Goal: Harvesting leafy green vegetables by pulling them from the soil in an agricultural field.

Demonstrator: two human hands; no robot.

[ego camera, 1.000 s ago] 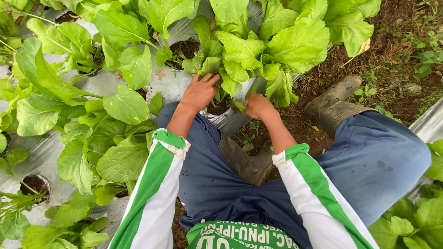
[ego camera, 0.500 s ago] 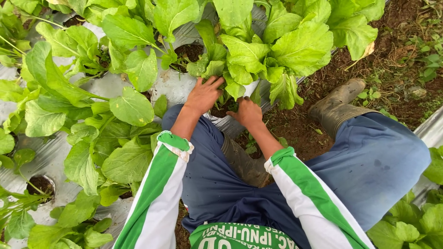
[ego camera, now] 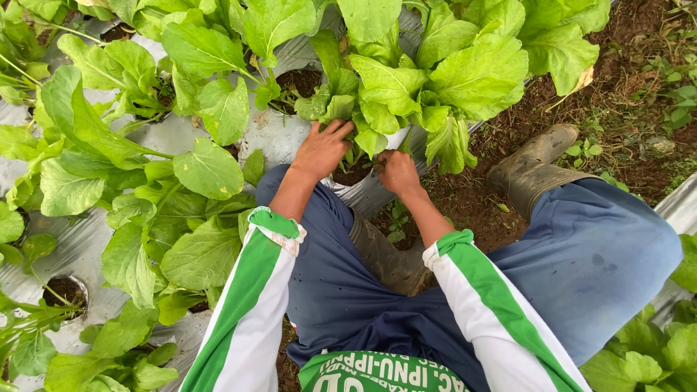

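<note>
**Leaves and stem at risk at the planting hole**

Both hands reach into the base of a leafy green plant (ego camera: pixel 406 87) that grows out of a hole in the silver plastic mulch (ego camera: pixel 174 134) covering the bed. The left hand (ego camera: pixel 321 149) lies with fingers spread against the lower stalks; the right hand (ego camera: pixel 398 171) is curled closed just beside it, low at the hole, though whether it grips a stem I cannot tell, since leaves hide the fingertips. The hands are near each other but not touching.

The broad leaves look brittle, so a hard pull or twist could snap stalks or tear a leaf. Fingers pressing at the rim could rip the thin mulch. The muddy boot (ego camera: pixel 534 163) stands close on the soil path (ego camera: pixel 639 109), and a shift of weight could crush the outer leaves
</note>
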